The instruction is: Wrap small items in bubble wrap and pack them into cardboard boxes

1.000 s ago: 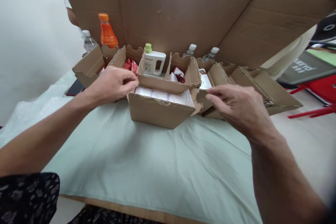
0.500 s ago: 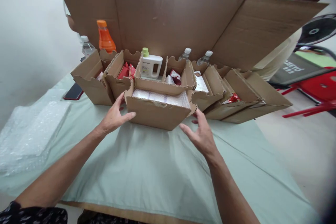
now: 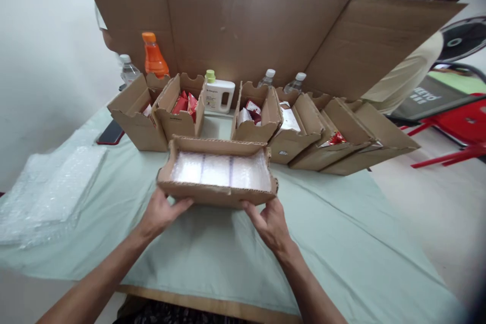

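Between my two hands is an open cardboard box point(image 3: 216, 197), tilted so its inside faces me. Bubble wrap point(image 3: 220, 169) fills it, with white items showing through; their kind I cannot make out. My left hand point(image 3: 161, 212) grips the box's lower left end, thumb along the front wall and fingers mostly hidden behind it. At the lower right end my right hand point(image 3: 269, 220) holds it the same way. Beyond the box, a white jug with a green cap point(image 3: 219, 95) stands in a gap between other cardboard boxes.
Behind stand cardboard boxes with red packets point(image 3: 185, 104), small cartons point(image 3: 252, 111) and papers point(image 3: 289, 117). A tall cardboard panel point(image 3: 246, 30) rises behind an orange bottle point(image 3: 155, 58) and clear bottles. Bubble wrap sheets point(image 3: 56, 192) and a phone point(image 3: 110, 132) lie left.
Both hands have closed on the box. It has come toward me, out of the row, and tipped so more of its bubble-wrapped contents shows. A gap is now open in front of the jug.
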Motion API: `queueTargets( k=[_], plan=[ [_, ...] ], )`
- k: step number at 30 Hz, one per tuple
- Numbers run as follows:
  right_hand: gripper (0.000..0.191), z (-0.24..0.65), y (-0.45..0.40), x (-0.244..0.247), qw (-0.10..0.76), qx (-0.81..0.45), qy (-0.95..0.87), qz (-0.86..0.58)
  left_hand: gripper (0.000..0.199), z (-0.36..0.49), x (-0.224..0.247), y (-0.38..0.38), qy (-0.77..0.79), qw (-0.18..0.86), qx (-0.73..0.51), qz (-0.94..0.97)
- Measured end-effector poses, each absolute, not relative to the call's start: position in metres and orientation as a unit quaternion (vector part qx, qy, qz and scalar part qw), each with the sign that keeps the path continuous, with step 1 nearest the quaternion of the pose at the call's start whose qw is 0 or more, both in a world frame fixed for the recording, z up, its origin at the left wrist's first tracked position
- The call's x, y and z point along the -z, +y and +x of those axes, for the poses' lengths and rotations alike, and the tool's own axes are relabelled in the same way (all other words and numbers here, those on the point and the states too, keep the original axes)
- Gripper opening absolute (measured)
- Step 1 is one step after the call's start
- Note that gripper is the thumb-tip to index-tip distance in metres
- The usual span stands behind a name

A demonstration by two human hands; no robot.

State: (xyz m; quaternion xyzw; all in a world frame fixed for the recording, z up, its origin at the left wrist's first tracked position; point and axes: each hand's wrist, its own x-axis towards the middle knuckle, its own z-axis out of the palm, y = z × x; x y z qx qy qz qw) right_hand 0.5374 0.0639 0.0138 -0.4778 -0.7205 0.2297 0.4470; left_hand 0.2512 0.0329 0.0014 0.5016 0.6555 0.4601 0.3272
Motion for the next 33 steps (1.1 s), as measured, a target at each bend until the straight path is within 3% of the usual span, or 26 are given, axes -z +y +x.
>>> queueTargets(
  k=[4, 10, 16, 20, 26, 33],
  plan=[
    [0.085, 0.505, 0.055, -0.035, 0.424, -0.244, -0.763, -0.422, 0.070, 0.220, -0.013, -0.006, 0.670, 0.312, -0.482, 0.471],
    [0.073, 0.500, 0.087, -0.064, 0.456, -0.254, -0.735, -0.432, 0.076, 0.227, -0.059, 0.028, 0.644, 0.257, -0.528, 0.491],
    [0.058, 0.549, 0.030, -0.048, 0.489, -0.200, -0.677, -0.513, 0.079, 0.274, -0.043, 0.001, 0.588, 0.271, -0.512, 0.565],
    [0.066, 0.526, 0.030, -0.051, 0.463, -0.236, -0.709, -0.476, 0.071, 0.252, -0.038, -0.020, 0.639, 0.287, -0.487, 0.522],
    [0.071, 0.490, 0.082, -0.064, 0.457, -0.297, -0.729, -0.415, 0.076, 0.234, -0.052, -0.005, 0.665, 0.217, -0.520, 0.490],
    [0.084, 0.491, 0.144, -0.047, 0.458, -0.360, -0.722, -0.374, 0.091, 0.286, -0.003, -0.019, 0.617, 0.285, -0.543, 0.494]
  ],
)
